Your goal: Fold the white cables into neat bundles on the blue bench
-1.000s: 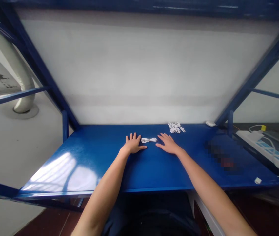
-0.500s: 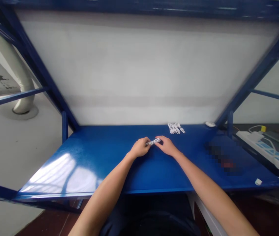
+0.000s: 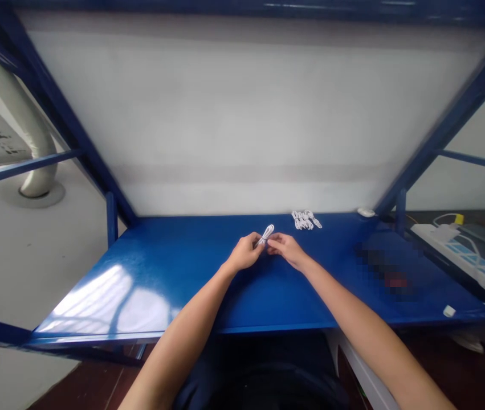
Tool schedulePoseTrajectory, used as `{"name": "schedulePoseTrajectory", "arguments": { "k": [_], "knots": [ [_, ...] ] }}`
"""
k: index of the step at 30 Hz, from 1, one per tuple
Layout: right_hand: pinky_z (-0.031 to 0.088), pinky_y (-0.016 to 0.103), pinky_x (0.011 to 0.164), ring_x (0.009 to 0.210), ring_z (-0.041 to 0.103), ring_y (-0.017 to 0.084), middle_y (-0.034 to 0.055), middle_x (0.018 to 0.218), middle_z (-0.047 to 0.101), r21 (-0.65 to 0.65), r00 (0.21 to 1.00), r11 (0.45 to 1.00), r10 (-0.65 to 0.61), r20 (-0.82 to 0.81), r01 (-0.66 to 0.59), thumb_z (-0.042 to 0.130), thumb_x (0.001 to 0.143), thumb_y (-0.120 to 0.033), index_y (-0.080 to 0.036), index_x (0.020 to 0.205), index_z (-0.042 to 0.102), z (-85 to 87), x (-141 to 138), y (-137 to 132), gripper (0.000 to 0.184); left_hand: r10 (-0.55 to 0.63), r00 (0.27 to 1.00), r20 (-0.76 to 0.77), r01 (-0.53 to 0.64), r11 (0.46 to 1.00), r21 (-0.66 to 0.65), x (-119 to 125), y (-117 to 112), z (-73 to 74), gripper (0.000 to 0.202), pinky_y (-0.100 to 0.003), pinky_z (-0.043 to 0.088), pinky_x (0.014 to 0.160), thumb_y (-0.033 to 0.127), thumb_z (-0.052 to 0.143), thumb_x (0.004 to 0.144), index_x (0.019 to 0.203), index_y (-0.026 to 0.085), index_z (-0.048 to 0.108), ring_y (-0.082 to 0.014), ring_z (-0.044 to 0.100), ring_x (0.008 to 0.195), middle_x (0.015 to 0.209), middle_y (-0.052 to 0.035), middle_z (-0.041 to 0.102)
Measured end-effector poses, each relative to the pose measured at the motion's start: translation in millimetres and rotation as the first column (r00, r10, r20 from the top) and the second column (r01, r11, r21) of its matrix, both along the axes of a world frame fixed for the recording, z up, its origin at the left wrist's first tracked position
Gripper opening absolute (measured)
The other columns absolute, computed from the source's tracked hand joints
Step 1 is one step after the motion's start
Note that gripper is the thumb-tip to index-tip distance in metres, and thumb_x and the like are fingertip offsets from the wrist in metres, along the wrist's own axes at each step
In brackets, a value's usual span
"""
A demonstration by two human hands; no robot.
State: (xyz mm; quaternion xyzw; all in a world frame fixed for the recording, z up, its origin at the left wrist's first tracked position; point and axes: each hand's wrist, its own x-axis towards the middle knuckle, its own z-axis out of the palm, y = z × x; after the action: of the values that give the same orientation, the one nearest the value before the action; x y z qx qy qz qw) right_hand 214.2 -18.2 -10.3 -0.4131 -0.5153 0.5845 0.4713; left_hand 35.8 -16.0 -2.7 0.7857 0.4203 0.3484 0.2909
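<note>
A small coiled white cable [image 3: 267, 233] is pinched between both my hands, lifted a little above the blue table [image 3: 174, 279]. My left hand [image 3: 247, 253] is closed on its lower end. My right hand [image 3: 285, 249] is closed on it from the right side, fingertips meeting the left hand's. One loop of the cable sticks up above my fingers. A pile of several more bundled white cables [image 3: 306, 221] lies further back to the right, near the wall.
A small white object [image 3: 366, 212] rests at the table's back right corner, and a little white block [image 3: 449, 311] near the front right edge. A white power strip [image 3: 460, 253] lies on the neighbouring surface to the right. Blue frame posts flank the table.
My hands were flat on the table either side of the cable. They closed on it and raised it off the surface, tilting one end upward.
</note>
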Motion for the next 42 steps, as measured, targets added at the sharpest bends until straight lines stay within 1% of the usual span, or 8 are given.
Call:
{"name": "schedulePoseTrajectory", "arguments": {
  "k": [9,14,20,24,30,35,39,42],
  "knots": [
    [0.05,0.03,0.062,0.06,0.06,0.014,-0.0004,0.067,0.063,0.196,0.974,0.98,-0.016,0.227,-0.03,0.068,0.072,-0.042,-0.019,0.077,0.062,2.3,-1.5,-3.1,0.025,-0.006,0.997,0.078,0.011,0.998,-0.064,5.0,-5.3,2.2,0.026,-0.023,0.042,0.058,0.039,0.043,0.09,0.101,0.018,0.055,-0.0121,0.057,0.06,0.07,0.0009,0.064],
    [0.048,0.031,0.068,0.068,0.06,0.017,0.0021,0.076,0.066,0.459,0.874,0.883,-0.146,0.464,-0.096,0.053,0.084,-0.037,-0.02,0.08,0.062,10.3,-0.2,-10.9,0.019,-0.046,0.969,0.241,0.094,0.976,-0.194,5.1,-3.8,6.4,0.029,-0.023,0.045,0.056,0.044,0.041,0.091,0.089,0.017,0.052,-0.0111,0.058,0.056,0.069,-0.0005,0.063],
    [0.047,0.033,0.075,0.076,0.06,0.019,0.0046,0.084,0.066,0.576,0.778,0.803,-0.261,0.571,-0.154,0.047,0.088,-0.032,-0.022,0.084,0.065,19.0,6.4,-13.9,0.021,-0.121,0.969,0.215,0.17,0.959,-0.227,0.5,-1.8,10.1,0.031,-0.021,0.043,0.051,0.047,0.043,0.09,0.088,0.017,0.051,-0.01,0.056,0.05,0.066,-0.0002,0.061],
    [0.049,0.034,0.073,0.073,0.06,0.018,0.004,0.081,0.066,0.535,0.797,0.833,-0.224,0.561,-0.143,0.049,0.087,-0.032,-0.021,0.082,0.065,15.5,7.9,-10.4,0.02,-0.13,0.984,0.125,0.151,0.972,-0.179,-0.9,-3.5,10.9,0.03,-0.022,0.043,0.053,0.045,0.041,0.091,0.09,0.017,0.052,-0.0102,0.055,0.05,0.066,0.0006,0.062],
    [0.053,0.032,0.058,0.061,0.061,0.017,0.0027,0.069,0.065,0.2,0.939,0.973,0.038,0.342,-0.113,0.065,0.073,-0.035,-0.018,0.077,0.062,2.3,5.9,-3.2,0.018,-0.005,0.988,-0.156,0.006,1.0,0.006,0.3,-9.5,13.6,0.017,-0.023,0.039,0.059,0.032,0.042,0.09,0.089,0.022,0.056,-0.0145,0.059,0.062,0.072,-0.0001,0.066],
    [0.052,0.031,0.055,0.06,0.06,0.017,0.0021,0.067,0.063,0.209,0.921,0.977,-0.038,0.387,-0.048,0.063,0.073,-0.033,-0.018,0.074,0.06,-0.6,3.1,-2.9,0.015,0.065,0.969,-0.24,-0.051,0.997,0.065,1.3,-11.0,12.5,0.014,-0.024,0.037,0.059,0.031,0.045,0.089,0.087,0.023,0.056,-0.0172,0.061,0.066,0.074,-0.0013,0.067],
    [0.049,0.03,0.062,0.064,0.057,0.016,0.0026,0.071,0.062,0.507,0.772,0.859,-0.27,0.576,-0.077,0.054,0.079,-0.027,-0.02,0.071,0.059,4.5,1.8,-9.3,0.012,0.053,0.997,-0.049,-0.061,0.981,-0.183,7.2,-8.9,8.4,0.014,-0.023,0.039,0.054,0.032,0.049,0.086,0.082,0.02,0.053,-0.0149,0.061,0.057,0.068,-0.0021,0.066],
    [0.045,0.028,0.065,0.071,0.057,0.016,0.0045,0.081,0.063,0.632,0.59,0.749,-0.423,0.688,-0.199,0.049,0.083,-0.023,-0.021,0.072,0.061,11.9,2.2,-16.4,0.016,0.078,0.966,0.246,0.069,0.841,-0.537,14.1,-7.7,7.4,0.016,-0.021,0.037,0.043,0.03,0.045,0.087,0.08,0.017,0.051,-0.0119,0.057,0.045,0.063,-0.0032,0.065]
  ]
}}
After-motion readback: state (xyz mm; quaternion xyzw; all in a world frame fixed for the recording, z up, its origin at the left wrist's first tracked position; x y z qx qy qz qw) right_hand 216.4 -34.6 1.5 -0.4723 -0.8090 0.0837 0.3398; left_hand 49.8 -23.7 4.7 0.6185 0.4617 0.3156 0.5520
